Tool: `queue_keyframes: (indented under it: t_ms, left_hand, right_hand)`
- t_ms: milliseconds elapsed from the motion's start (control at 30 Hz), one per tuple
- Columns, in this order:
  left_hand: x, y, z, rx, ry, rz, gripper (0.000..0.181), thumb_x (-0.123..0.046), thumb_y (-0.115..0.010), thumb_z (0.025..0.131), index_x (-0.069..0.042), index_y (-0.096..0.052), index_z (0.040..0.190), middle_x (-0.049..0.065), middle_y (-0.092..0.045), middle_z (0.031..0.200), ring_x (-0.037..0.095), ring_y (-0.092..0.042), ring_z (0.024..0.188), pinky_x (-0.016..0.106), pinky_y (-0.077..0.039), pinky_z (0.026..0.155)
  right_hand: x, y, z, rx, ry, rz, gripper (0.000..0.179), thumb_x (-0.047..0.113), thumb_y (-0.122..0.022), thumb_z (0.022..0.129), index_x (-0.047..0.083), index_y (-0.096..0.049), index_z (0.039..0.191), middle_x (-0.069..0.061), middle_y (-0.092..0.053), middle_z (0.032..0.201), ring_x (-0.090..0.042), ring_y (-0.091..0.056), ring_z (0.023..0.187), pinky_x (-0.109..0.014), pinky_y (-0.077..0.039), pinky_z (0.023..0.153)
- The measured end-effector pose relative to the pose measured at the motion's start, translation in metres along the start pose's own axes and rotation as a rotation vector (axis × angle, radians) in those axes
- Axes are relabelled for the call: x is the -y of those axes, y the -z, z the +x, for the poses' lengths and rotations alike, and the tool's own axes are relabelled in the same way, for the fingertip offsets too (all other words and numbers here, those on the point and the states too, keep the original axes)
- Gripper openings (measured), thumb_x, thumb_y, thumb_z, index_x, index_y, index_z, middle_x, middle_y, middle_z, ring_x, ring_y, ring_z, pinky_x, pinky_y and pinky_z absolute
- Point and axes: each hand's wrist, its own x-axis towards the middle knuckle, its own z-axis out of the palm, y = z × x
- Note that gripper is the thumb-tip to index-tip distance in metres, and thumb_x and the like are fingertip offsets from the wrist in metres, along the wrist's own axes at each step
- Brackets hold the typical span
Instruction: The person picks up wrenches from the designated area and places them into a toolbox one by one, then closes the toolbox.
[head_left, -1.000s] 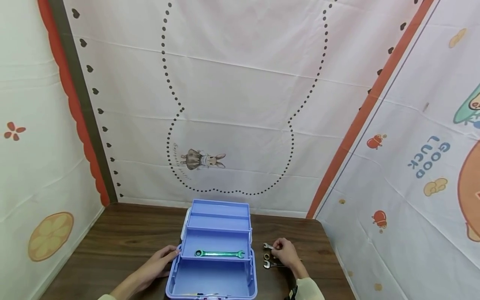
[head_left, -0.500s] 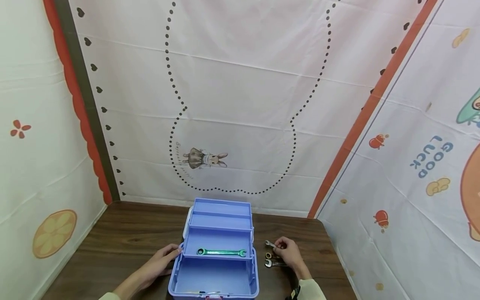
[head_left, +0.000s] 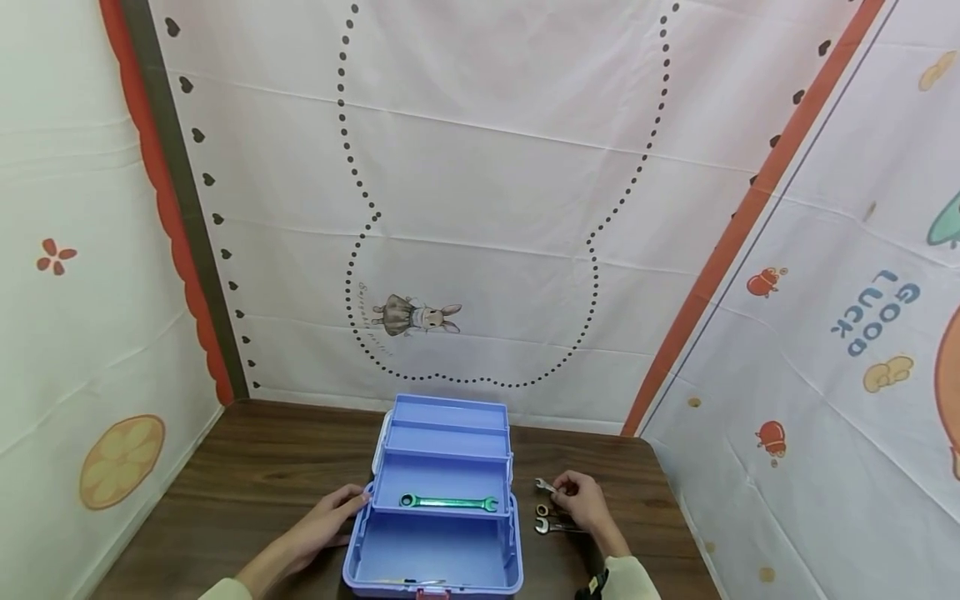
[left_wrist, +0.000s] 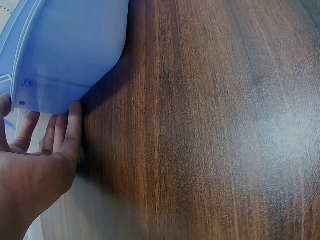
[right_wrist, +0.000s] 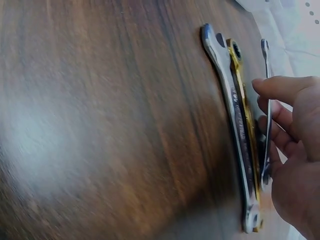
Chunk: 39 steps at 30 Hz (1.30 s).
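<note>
My left hand (head_left: 330,517) holds the left side of an open light-blue toolbox (head_left: 435,546). In the left wrist view, its thumb is at the rim and its fingers lie against the outer wall of the box (left_wrist: 75,45). A green combination wrench (head_left: 448,503) lies in the raised tray. To the right of the box, my right hand (head_left: 585,500) pinches a small silver wrench (right_wrist: 267,60), seen edge-on in the right wrist view. Beside it on the table lie a gold ratcheting wrench (right_wrist: 242,95) and a larger silver wrench (right_wrist: 227,85), close together.
Thin tools (head_left: 412,581) lie at the front of the toolbox's bottom compartment. A red latch (head_left: 432,594) is at its front edge. The dark wood table (head_left: 300,442) meets printed cloth walls (head_left: 480,208) at the back and both sides.
The head view has shifted slightly, so the scene sits farther right. The small silver wrench in my right hand has moved slightly away from the other two. My left hand stays on the toolbox.
</note>
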Motion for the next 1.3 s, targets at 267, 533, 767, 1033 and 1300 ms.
queue_keyframes:
  t_ms: [267,533,767,1033,1300]
  left_hand:
    - [-0.004,-0.001,0.000,-0.015,0.019,0.009,0.062,-0.050,-0.058,0.108,0.004,-0.054,0.139,0.021,-0.057,0.140,0.032,-0.057,0.127,0.055,-0.060,0.096]
    - [-0.006,-0.003,0.000,-0.040,0.022,0.020,0.061,-0.049,-0.058,0.109,0.004,-0.054,0.138,0.021,-0.057,0.139,0.033,-0.056,0.128,0.055,-0.060,0.095]
    - [-0.004,-0.004,0.001,-0.039,0.027,0.016,0.057,-0.047,-0.057,0.110,0.004,-0.056,0.136,0.020,-0.058,0.138,0.033,-0.055,0.128,0.055,-0.060,0.095]
    - [-0.003,-0.003,0.001,-0.030,0.017,0.015,0.060,-0.049,-0.058,0.108,0.004,-0.055,0.137,0.020,-0.057,0.139,0.034,-0.055,0.129,0.055,-0.060,0.096]
    - [0.000,-0.002,0.000,-0.032,0.007,0.008,0.060,-0.049,-0.058,0.109,0.004,-0.055,0.137,0.022,-0.056,0.141,0.035,-0.054,0.131,0.056,-0.059,0.097]
  right_hand:
    - [0.005,0.007,0.003,0.000,-0.015,-0.017,0.011,-0.003,-0.079,0.090,0.006,-0.073,0.092,0.000,-0.063,0.083,-0.016,-0.057,0.075,-0.026,-0.048,0.063]
    - [0.017,0.015,0.002,-0.019,-0.009,-0.035,0.009,-0.002,-0.078,0.092,0.006,-0.075,0.095,0.000,-0.065,0.084,-0.018,-0.058,0.078,-0.028,-0.048,0.065]
    - [0.029,0.024,-0.004,0.012,0.041,-0.054,0.008,-0.002,-0.078,0.092,0.003,-0.074,0.096,0.000,-0.065,0.083,-0.017,-0.058,0.077,-0.026,-0.049,0.063]
    - [0.062,0.036,-0.009,0.053,0.120,-0.086,0.008,0.001,-0.078,0.094,0.008,-0.075,0.096,0.003,-0.065,0.083,-0.015,-0.059,0.077,-0.025,-0.052,0.063]
    - [0.090,0.038,-0.010,0.088,0.185,-0.117,0.007,0.010,-0.082,0.094,0.010,-0.075,0.096,0.004,-0.065,0.084,-0.011,-0.058,0.076,-0.025,-0.052,0.062]
